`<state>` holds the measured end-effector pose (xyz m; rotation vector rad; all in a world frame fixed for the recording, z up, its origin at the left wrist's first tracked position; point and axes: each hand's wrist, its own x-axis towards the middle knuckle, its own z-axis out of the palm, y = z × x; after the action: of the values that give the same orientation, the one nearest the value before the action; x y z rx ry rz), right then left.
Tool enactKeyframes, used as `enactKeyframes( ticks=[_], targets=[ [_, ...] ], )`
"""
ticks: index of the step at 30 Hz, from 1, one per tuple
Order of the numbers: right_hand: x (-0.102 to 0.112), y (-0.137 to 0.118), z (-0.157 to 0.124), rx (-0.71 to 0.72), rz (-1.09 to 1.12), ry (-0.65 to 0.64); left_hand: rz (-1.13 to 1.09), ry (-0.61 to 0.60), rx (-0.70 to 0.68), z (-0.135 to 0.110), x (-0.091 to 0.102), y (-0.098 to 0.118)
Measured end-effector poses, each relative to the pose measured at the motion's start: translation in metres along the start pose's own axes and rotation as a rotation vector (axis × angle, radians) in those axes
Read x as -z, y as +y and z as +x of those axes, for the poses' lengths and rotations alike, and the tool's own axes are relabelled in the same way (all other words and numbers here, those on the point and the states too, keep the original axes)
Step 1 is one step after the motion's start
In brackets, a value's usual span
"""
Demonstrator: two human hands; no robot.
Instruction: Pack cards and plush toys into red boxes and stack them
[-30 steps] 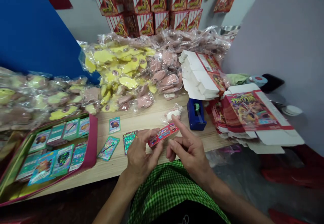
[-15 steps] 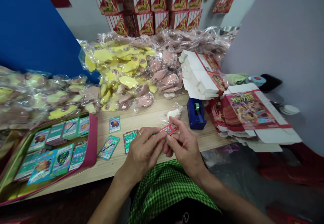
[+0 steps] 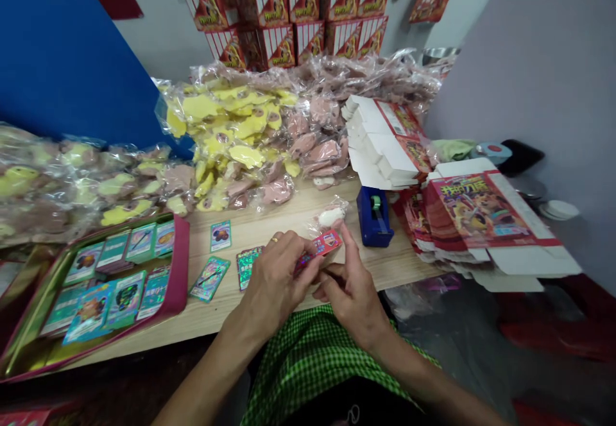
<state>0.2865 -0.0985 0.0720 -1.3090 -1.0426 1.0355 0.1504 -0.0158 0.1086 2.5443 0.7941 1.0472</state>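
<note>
Left hand (image 3: 276, 278) and right hand (image 3: 353, 291) are both pinching a small red packet (image 3: 321, 246) between their fingertips, just above the table edge (image 3: 216, 317). A blue tape dispenser (image 3: 373, 217) is sitting just beyond the right hand.

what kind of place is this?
Probably a small toy-packing workshop: heaps of bagged toys, stacks of flat cartons, a tray of cards, and the left hand holding a red pack.

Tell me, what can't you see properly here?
Head view, red packet: left end hidden under left hand; print too small.
Head view, shiny card: partly behind that hand.
Head view, card tray: cut off by left edge.
</note>
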Motion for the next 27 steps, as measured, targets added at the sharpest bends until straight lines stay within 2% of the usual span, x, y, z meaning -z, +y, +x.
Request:
enactKeyframes(
  ticks=[3,5,6,8,10,12,15,18,19,21,23,24,25,26,27],
  targets=[
    [0.016,0.006,-0.001,-0.074,-0.033,0.046,0.058,0.053,-0.066,-0.008,-0.009,-0.003],
    [0.029,0.010,0.000,-0.099,-0.057,0.103,0.027,0.096,-0.039,-0.016,-0.016,-0.008],
    [0.035,0.012,0.002,-0.101,-0.066,0.129,-0.012,0.125,0.017,-0.021,-0.019,-0.011],
    [0.046,0.018,0.005,-0.081,-0.094,0.172,-0.139,0.197,0.213,-0.029,-0.021,-0.017],
    [0.055,0.024,0.009,-0.044,-0.150,0.193,-0.324,0.313,0.452,-0.036,-0.017,-0.020],
    [0.058,0.029,0.014,-0.007,-0.201,0.164,-0.527,0.420,0.624,-0.039,-0.009,-0.022],
    [0.052,0.030,0.022,0.010,-0.137,-0.019,-0.759,0.480,0.767,-0.037,0.006,-0.026],
    [0.037,0.026,0.029,-0.083,0.088,-0.269,-0.855,0.542,0.878,-0.036,0.013,-0.033],
    [0.031,0.024,0.030,-0.125,0.158,-0.307,-0.871,0.590,0.911,-0.037,0.013,-0.033],
    [0.021,0.023,0.030,-0.161,0.243,-0.262,-0.909,0.725,0.969,-0.041,0.009,-0.028],
    [0.013,0.027,0.028,-0.123,0.243,-0.115,-1.011,0.829,0.994,-0.048,-0.001,-0.013],
    [0.010,0.031,0.028,-0.090,0.224,-0.046,-1.090,0.831,0.987,-0.052,-0.006,-0.005],
    [0.007,0.037,0.028,-0.060,0.190,0.011,-1.208,0.748,0.958,-0.055,-0.012,0.002],
    [0.003,0.044,0.030,-0.034,0.133,0.035,-1.287,0.697,0.903,-0.057,-0.017,0.008],
    [-0.001,0.052,0.033,-0.026,0.120,0.001,-1.295,0.701,0.844,-0.058,-0.019,0.011]
  ],
)
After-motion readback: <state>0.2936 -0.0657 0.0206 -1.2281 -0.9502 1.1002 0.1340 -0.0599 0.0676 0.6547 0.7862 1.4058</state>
